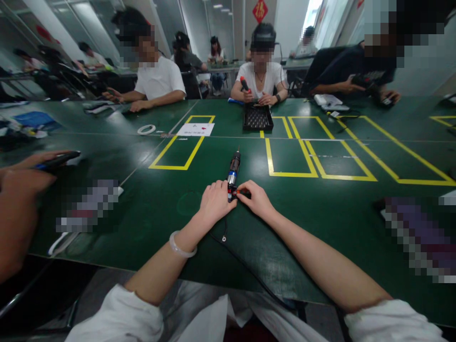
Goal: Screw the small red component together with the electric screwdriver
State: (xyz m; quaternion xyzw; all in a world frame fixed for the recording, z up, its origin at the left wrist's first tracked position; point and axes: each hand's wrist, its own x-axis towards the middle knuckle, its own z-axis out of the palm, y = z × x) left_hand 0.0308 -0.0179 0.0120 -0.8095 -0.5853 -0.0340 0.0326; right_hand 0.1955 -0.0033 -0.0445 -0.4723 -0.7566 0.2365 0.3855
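Observation:
An electric screwdriver (232, 172) lies on the green table, its thin bit aimed at the far side. It has a black front, a blue ring and a silver band. My left hand (214, 200) is closed over its rear end, fingers on the left side and thumb toward me. On the right of that end, my right hand (257, 199) pinches a small orange-red part (238, 192) between thumb and fingertips. Fingers cover most of this part, so its exact kind is hidden. A black cord (245, 267) with a small metal ring (223, 239) runs back over the table edge.
Yellow tape rectangles (292, 175) mark the green table (199, 256). Across it, a person with a red-handled screwdriver (244, 84) works behind a black tray (258, 127). A paper sheet (195, 129) and white ring (146, 129) lie left. Another person's hand (26, 183) enters at left.

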